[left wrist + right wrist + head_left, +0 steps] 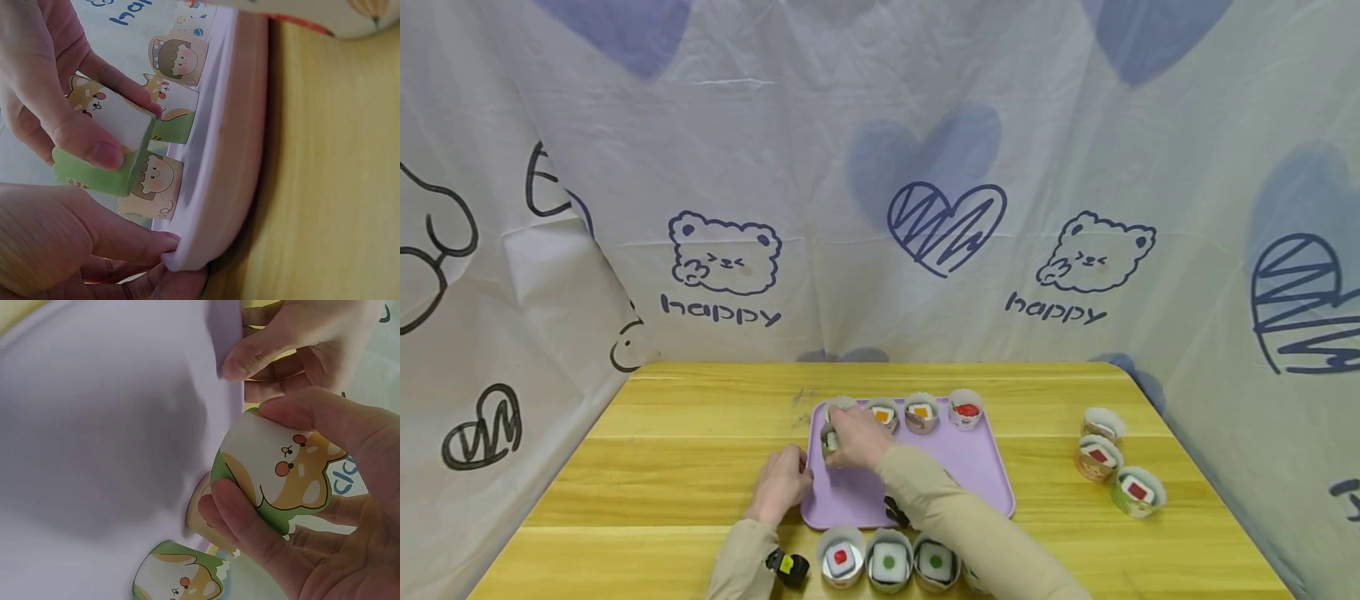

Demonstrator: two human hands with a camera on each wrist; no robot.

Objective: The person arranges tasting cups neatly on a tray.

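Note:
My right hand (861, 437) holds a green paper baking cup (275, 465) printed with an orange and white dog, above the left part of the lilac tray (973, 479). Thumb and fingers press its sides in the right wrist view. With thumb and fingers, my left hand (87, 240) pinches the tray's rim at its left side. Along the tray's back edge stand a cup with a red topping (966, 408), two cups with orange-topped white pieces, and a fourth partly hidden behind my right hand. In the left wrist view, a girl-printed cup (156, 184) stands close beside the held cup.
In front of the tray several cups stand in a row, including one with a red-topped piece (841, 557); my right sleeve partly covers the last. Three more cups, one green (1138, 492), stand at the right of the wooden table (700, 433). A printed cloth (835, 283) hangs behind.

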